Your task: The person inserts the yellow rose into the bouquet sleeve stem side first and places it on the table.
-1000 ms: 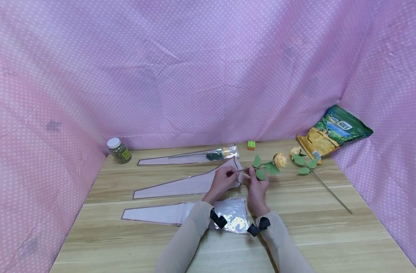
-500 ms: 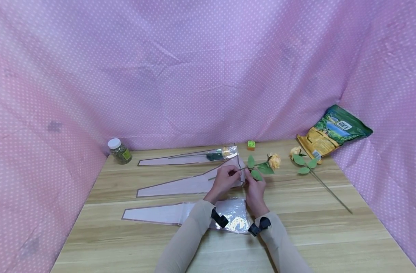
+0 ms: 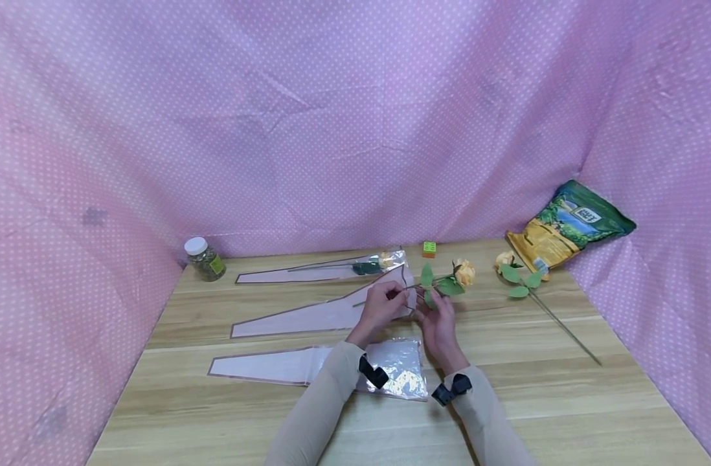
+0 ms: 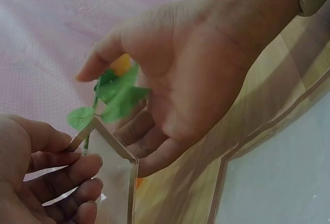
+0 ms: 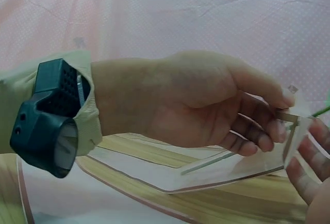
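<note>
In the head view a yellow artificial rose (image 3: 463,273) with green leaves points right, its stem running into the mouth of the middle clear-fronted flower sleeve (image 3: 309,318). My left hand (image 3: 384,304) pinches the sleeve's brown-edged rim between thumb and index finger, as the left wrist view shows. My right hand (image 3: 440,330) is at the mouth under the leaves (image 4: 121,97), palm turned up and thumb held away. Its fingers (image 4: 154,157) lie partly hidden behind the rim. Through the film, the stem (image 5: 206,162) shows inside the sleeve in the right wrist view.
A second yellow rose (image 3: 559,320) lies at the right, near a green and yellow bag (image 3: 571,223). Behind lies a sleeve with a rose inside (image 3: 291,277); another sleeve (image 3: 262,367) lies in front. A jar (image 3: 206,260) and a toy brick (image 3: 429,249) stand at the back.
The rose has moved left, its stem deeper into the middle sleeve. My right hand has let go of the stem and spread its fingers by the mouth; my left hand stays at the rim.
</note>
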Action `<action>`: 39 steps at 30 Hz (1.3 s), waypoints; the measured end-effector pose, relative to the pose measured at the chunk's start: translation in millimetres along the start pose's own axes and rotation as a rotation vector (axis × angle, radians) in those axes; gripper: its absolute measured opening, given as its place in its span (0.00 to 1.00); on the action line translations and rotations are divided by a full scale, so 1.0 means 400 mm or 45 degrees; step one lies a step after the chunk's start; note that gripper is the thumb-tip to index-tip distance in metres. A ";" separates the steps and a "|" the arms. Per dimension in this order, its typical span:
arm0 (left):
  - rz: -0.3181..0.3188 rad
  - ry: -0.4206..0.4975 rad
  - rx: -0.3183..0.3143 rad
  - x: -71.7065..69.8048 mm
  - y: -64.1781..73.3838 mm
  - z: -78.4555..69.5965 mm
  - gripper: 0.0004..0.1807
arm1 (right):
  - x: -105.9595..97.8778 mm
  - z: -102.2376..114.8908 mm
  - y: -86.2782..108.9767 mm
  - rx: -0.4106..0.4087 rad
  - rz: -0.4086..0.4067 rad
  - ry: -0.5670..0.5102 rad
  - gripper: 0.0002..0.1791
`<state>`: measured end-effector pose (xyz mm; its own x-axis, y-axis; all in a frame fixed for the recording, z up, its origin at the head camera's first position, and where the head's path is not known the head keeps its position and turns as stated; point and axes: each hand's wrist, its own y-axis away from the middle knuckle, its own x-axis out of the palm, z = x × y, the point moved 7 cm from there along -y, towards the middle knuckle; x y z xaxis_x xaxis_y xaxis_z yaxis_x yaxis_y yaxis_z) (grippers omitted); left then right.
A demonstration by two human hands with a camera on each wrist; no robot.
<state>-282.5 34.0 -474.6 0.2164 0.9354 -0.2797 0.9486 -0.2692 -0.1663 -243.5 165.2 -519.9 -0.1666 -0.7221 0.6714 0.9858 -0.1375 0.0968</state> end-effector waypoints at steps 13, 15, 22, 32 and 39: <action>-0.021 -0.021 -0.006 -0.010 0.000 0.011 0.08 | -0.017 0.024 0.002 0.015 -0.137 0.228 0.16; -0.017 -0.012 -0.018 -0.009 0.002 0.011 0.08 | -0.021 0.030 0.000 0.030 -0.202 0.223 0.17; 0.004 -0.005 -0.032 -0.006 0.007 0.012 0.08 | -0.040 0.053 -0.015 0.013 -0.466 0.165 0.19; 0.027 -0.015 -0.036 -0.001 0.009 0.011 0.08 | -0.047 0.054 -0.014 -0.006 -0.528 0.238 0.18; 0.035 -0.051 0.000 -0.001 0.007 0.002 0.08 | -0.039 0.047 -0.014 0.001 -0.493 0.321 0.21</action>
<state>-280.1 32.8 -475.7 0.2326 0.9178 -0.3218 0.9424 -0.2944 -0.1584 -245.8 189.9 -517.2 -0.5228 -0.7599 0.3862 0.8498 -0.4291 0.3062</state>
